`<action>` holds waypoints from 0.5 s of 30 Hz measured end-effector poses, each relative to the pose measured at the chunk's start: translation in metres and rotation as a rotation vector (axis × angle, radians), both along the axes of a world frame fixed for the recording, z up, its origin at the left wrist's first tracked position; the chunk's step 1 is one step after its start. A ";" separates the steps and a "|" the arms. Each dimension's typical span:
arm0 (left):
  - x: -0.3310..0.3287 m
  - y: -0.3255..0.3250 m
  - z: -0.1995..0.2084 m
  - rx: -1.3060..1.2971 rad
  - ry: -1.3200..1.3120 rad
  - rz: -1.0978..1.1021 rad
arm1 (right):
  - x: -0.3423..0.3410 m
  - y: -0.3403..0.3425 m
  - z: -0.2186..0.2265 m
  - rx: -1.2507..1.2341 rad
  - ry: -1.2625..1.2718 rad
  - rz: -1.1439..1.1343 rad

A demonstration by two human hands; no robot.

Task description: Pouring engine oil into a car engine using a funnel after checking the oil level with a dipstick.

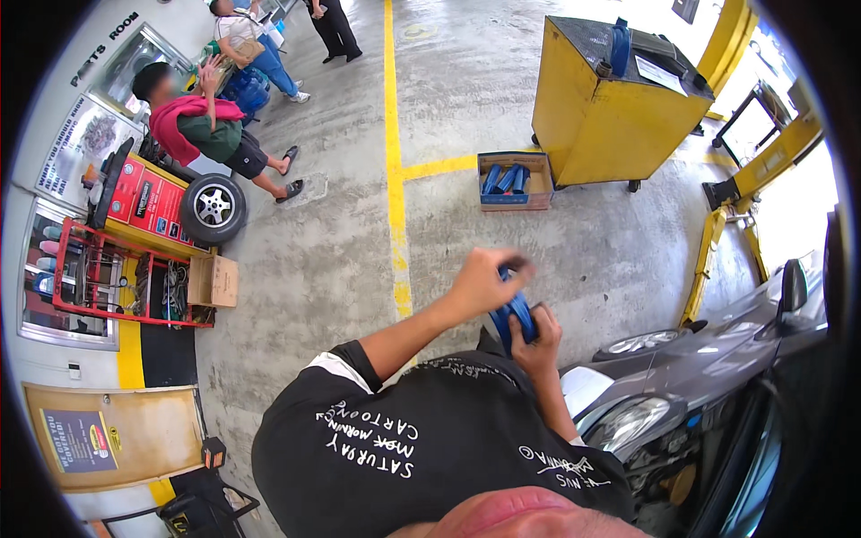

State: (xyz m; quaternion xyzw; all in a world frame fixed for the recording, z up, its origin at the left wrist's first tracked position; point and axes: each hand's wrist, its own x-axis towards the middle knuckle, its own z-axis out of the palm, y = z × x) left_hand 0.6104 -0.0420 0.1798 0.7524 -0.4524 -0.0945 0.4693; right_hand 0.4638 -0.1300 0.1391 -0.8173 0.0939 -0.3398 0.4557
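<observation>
Blue object (pixel 512 311) lies against the curled right fingers (pixel 544 319)

Open box (pixel 515 203) on floor (pixel 305 242), probably concrete

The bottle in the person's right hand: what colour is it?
The bottle is blue; it shows best in the head view, the only one here.

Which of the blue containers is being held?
The blue container in the right hand, beside the blurred left hand; those in the cardboard box and atop the yellow cabinet are untouched.
</observation>
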 end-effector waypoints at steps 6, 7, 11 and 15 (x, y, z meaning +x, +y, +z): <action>0.087 -0.072 0.071 -0.014 0.218 -0.285 | 0.093 -0.123 0.025 0.152 -0.059 0.340; 0.101 -0.079 0.083 -0.015 0.248 -0.294 | 0.108 -0.139 0.034 0.159 -0.030 0.328; 0.161 -0.112 0.102 -0.023 0.108 -0.556 | 0.163 -0.191 0.046 0.101 -0.044 0.483; 0.231 -0.154 0.033 -0.261 0.457 -0.500 | 0.228 -0.213 0.006 0.273 0.098 0.488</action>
